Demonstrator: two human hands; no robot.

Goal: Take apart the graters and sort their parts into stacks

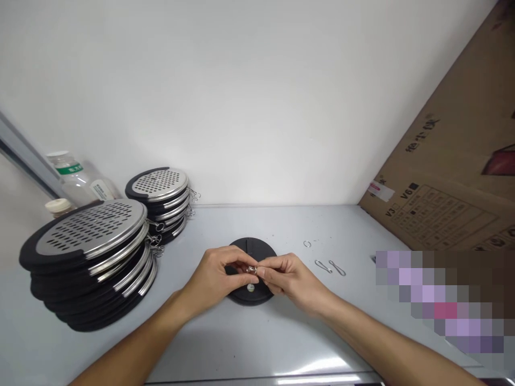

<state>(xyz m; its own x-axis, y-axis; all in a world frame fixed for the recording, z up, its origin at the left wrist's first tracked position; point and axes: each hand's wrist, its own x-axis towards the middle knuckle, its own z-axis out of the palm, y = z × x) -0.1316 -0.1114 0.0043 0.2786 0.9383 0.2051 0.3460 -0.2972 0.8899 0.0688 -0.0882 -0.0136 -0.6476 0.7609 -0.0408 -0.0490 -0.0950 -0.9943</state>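
Observation:
My left hand (219,274) and my right hand (290,277) meet over a round black disc (252,247) that lies flat on the grey table (281,332). Both hands pinch a small metal ring or clip (252,269) between thumb and fingertips, just above the disc. The fingers of both hands are closed round it. A small pale dot (250,288) shows on the disc below the hands.
Two stacks of black-rimmed perforated metal discs stand at the left, a large one (90,252) and a smaller one (161,198) behind. Plastic bottles (76,177) stand by the wall. Loose metal hooks (330,266) and a ring (307,244) lie to the right. A cardboard box (454,177) leans at far right.

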